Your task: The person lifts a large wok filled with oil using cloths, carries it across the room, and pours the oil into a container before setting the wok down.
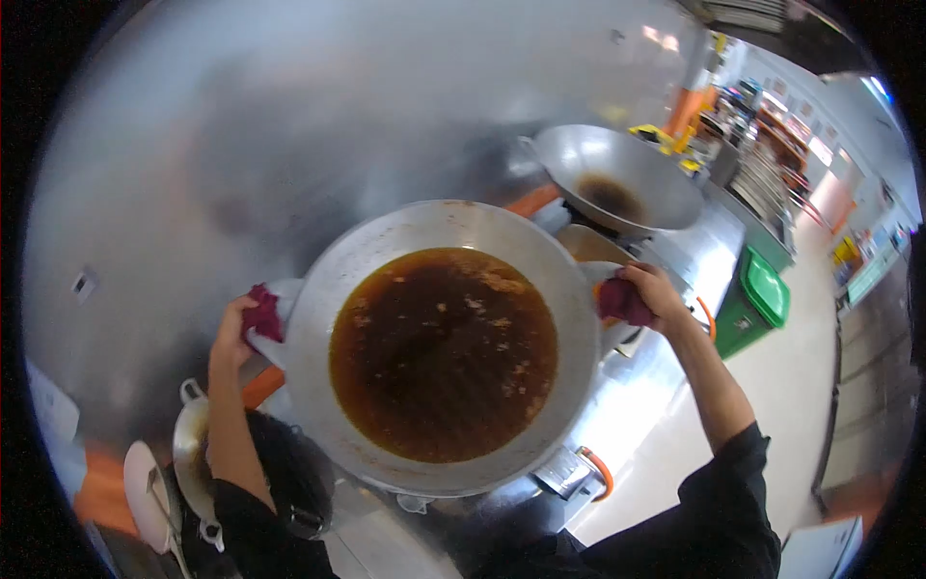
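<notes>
A large grey metal wok fills the middle of the head view, with dark brown oily liquid and pale floating bits in it. My left hand is closed on its left handle through a dark red cloth. On the other side, my right hand grips the right handle with a second dark red cloth. The wok looks about level. Its underside and whatever supports it are hidden from me.
Behind to the right sits another wok with a brown residue. A smaller pot and a pinkish lid-like disc are at lower left. A green bin stands on the floor at right. Steel wall rises behind.
</notes>
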